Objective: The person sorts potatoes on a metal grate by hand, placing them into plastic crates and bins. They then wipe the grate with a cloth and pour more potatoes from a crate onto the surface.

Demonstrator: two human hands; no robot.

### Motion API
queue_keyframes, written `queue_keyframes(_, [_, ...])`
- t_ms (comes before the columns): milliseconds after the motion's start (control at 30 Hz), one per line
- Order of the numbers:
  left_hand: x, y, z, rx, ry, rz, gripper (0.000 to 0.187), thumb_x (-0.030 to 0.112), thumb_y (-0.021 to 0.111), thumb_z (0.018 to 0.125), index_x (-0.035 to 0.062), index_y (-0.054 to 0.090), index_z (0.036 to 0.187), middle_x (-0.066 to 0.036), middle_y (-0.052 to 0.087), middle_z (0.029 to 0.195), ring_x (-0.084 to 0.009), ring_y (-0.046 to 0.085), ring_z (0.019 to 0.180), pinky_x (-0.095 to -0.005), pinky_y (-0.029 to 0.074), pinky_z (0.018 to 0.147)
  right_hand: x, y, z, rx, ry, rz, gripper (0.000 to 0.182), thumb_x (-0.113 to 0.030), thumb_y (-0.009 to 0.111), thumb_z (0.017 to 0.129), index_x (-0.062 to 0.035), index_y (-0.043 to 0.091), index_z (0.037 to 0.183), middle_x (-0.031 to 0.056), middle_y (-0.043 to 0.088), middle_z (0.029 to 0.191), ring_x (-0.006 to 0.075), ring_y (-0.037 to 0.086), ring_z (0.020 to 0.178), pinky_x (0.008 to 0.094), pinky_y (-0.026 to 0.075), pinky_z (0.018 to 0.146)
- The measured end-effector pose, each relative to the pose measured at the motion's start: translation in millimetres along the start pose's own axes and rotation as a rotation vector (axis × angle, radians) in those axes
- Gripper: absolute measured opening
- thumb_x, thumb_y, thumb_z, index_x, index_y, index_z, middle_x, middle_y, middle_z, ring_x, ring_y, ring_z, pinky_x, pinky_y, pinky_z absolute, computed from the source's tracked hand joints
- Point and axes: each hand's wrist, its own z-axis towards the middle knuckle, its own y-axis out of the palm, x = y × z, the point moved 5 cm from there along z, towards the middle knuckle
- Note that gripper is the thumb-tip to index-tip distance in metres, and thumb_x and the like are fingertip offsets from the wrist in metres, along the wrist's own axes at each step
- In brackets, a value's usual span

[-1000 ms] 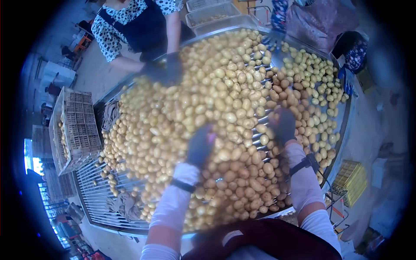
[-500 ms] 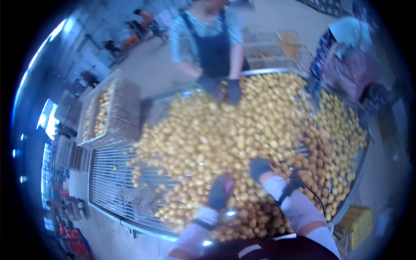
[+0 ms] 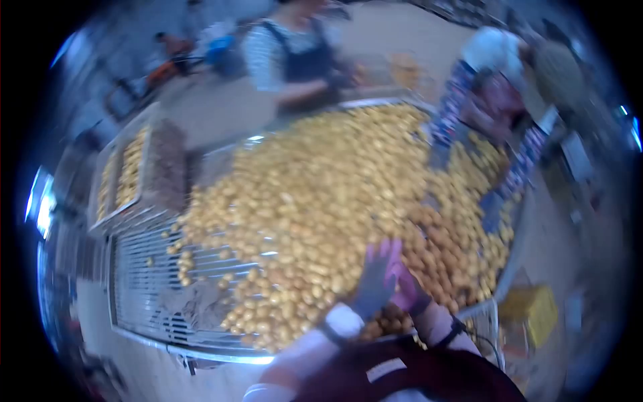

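Observation:
My left hand (image 3: pixel 375 285), in a grey glove with pink fingertips, hovers over the near part of a heap of round yellow produce (image 3: pixel 295 221) that looks like potatoes. Its fingers are stretched out. Right against it is my right hand (image 3: pixel 410 293), its pinkish-purple palm side turned toward the left one and its fingers extended. Nothing shows between the two hands. Just beyond and to the right lies a browner patch of the same produce (image 3: pixel 445 251). Motion blurs the fingertips.
The heap covers a slatted metal table (image 3: pixel 137 288) with a grey cloth (image 3: pixel 194 308) on it. A filled crate (image 3: pixel 161 167) stands at left, a yellow crate (image 3: pixel 536 311) at lower right. One person (image 3: pixel 295 60) stands opposite; another (image 3: pixel 495 87) reaches over the right side.
My left hand has moved right to meet my right hand, which has turned its palm side inward. The person opposite has lifted their hands off the heap; the person at right has spread both arms over it.

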Motion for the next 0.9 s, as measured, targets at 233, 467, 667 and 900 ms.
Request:
queue_keyframes(233, [-18,45,-5,-0.11,-0.569,-1.145,0.059,0.036,0.032,0.11,-0.0035,0.029,0.153,-0.021,0.041,0.152,-0.0296,0.039,0.143,-0.041,0.029,0.12,-47,-74,-149,0.545,-0.001,0.739,0.053,-0.056,0.05,0.1,-0.0114,0.057,0.126,0.0119,0.061,0.118,0.0216,0.06,0.078,0.0266,0.05,0.054])
queue_keyframes(467, [-61,27,-18,0.07,-0.652,-0.933,0.065,0.043,0.033,0.11,-0.0043,0.027,0.154,-0.02,0.038,0.155,-0.0305,0.037,0.145,-0.0425,0.027,0.121,-16,-159,-427,0.938,-0.453,0.684,0.017,-0.024,0.06,0.096,-0.0098,0.056,0.105,0.0057,0.061,0.094,0.0184,0.063,0.077,0.0277,0.055,0.065])
queue_keyframes(667, [-78,18,5,-0.107,-0.204,-0.287,0.051,0.032,0.044,0.107,-0.0005,0.044,0.146,-0.02,0.046,0.149,-0.035,0.039,0.143,-0.0442,0.029,0.119,68,-175,-661,1.757,-0.413,0.137,0.032,-0.03,0.05,0.102,-0.0099,0.063,0.122,0.0085,0.069,0.107,0.0239,0.067,0.09,0.0372,0.056,0.078])
queue_keyframes(900, [-53,85,-28,-0.466,0.044,0.257,0.054,0.035,0.061,0.095,0.011,0.052,0.143,-0.018,0.049,0.146,-0.0457,0.035,0.143,-0.0601,0.021,0.119,-52,-103,-238,1.172,-0.044,-1.431,0.06,-0.024,0.071,0.088,-0.0028,0.05,0.139,0.0227,0.048,0.141,0.0407,0.045,0.131,0.0507,0.033,0.112])
